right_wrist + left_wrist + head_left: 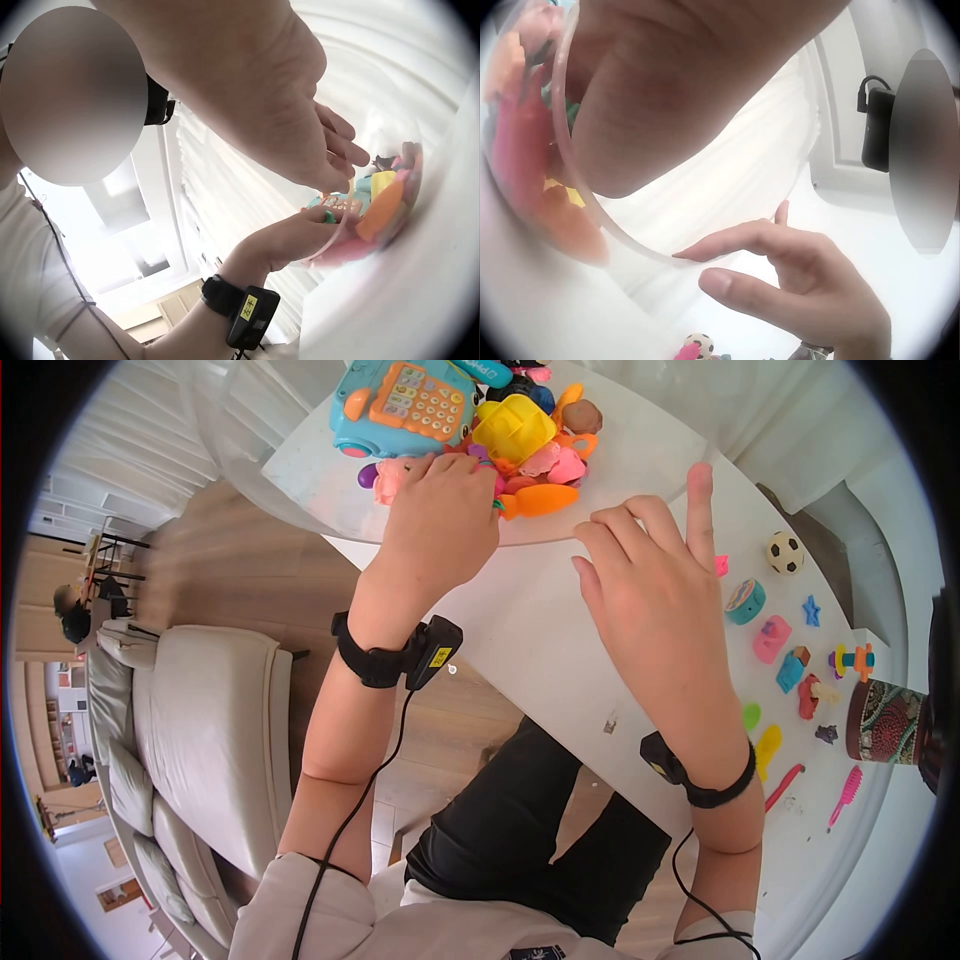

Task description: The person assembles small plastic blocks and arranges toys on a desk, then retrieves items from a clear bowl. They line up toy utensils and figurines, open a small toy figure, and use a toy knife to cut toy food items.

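Observation:
A large clear tub (530, 543) holds a heap of toys at the table's far end. My left hand (440, 525) reaches over its rim into the heap, fingers bent down beside a pale pink toy (393, 478). Those fingertips are hidden among the toys, so I cannot tell whether they grip one. Around that hand are a blue toy with an orange keypad (415, 398), a yellow toy (513, 428) and an orange tapered toy (545, 500). My right hand (660, 600) is at the tub's near right rim, index finger extended, with nothing in its grasp.
Small toys are spread along the right side of the white table (540, 650): a toy soccer ball (785, 553), a blue star (811, 611), a pink toy (771, 639) and a pink brush (851, 785). A patterned container (885, 722) stands by the right edge.

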Tool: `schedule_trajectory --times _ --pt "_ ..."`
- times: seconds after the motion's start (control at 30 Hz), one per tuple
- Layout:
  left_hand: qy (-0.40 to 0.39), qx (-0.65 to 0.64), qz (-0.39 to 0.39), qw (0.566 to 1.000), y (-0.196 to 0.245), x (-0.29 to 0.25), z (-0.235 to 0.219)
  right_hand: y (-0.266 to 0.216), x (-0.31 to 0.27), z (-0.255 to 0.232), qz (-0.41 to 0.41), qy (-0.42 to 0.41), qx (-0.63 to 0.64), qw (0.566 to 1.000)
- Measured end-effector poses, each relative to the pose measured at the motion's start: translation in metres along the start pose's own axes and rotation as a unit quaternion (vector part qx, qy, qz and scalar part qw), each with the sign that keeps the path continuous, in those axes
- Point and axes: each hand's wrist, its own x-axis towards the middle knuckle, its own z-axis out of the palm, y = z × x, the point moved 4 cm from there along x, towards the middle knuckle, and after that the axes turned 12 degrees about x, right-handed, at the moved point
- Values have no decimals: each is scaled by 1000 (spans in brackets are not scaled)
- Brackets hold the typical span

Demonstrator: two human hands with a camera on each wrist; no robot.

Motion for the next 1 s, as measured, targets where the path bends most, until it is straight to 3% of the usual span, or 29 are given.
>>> schedule_trajectory --times 0.17,0.3,0.37,0.53,0.83,0.97,1.0 --pt "-21 -49 -25 998 1 0 -5 2 -1 -1 7 -25 -18 999" --pt "-69 -137 -26 988 6 -3 -4 -1 -1 -1 -2 2 -1 1000" --pt "-71 -171 -34 982 14 -5 -9 -1 -1 -2 38 -64 6 997" --pt "-80 -199 -17 977 21 -7 -13 -1 -3 -1 35 -71 -10 997" --pt "-28 -91 -48 994 13 -20 -19 3 -3 -3 40 -65 -2 997" --pt "-70 -55 -67 994 12 -20 -15 1 -2 -1 35 -26 -2 999" --pt "-34 -38 -51 997 11 -19 -11 0 -3 0 36 -26 -2 999"
